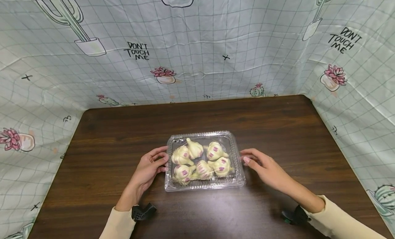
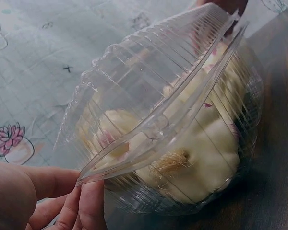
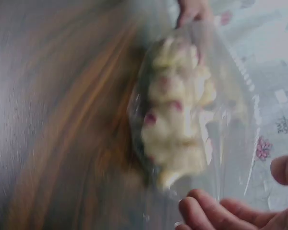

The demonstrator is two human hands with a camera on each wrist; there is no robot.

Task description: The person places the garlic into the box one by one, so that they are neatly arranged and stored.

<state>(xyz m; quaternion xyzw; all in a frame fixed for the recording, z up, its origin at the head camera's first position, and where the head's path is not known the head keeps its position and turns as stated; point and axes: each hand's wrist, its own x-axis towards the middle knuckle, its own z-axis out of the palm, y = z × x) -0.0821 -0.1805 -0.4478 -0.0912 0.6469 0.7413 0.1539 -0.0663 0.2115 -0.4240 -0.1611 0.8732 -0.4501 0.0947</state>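
A clear plastic clamshell container (image 1: 205, 188) lies on the table with several garlic bulbs (image 1: 214, 151) inside, pale with purple patches. At its left side my left hand (image 1: 149, 168) pinches the rim; in the left wrist view the thumb of this left hand (image 2: 53, 199) is above the rim and the fingers below. That view also shows lid and base edges slightly apart along the near side. My right hand (image 1: 270, 170) is by the container's right edge. The right wrist view, blurred, has this right hand (image 3: 230, 213) with thumb and fingers spread apart, fingertips close to the container's end.
The dark wooden table (image 1: 123, 126) extends around the container on all sides. A pale grid-patterned cloth (image 1: 197, 36) with cactus drawings hangs behind and beside it. Black straps with small devices (image 1: 143, 211) sit on both wrists.
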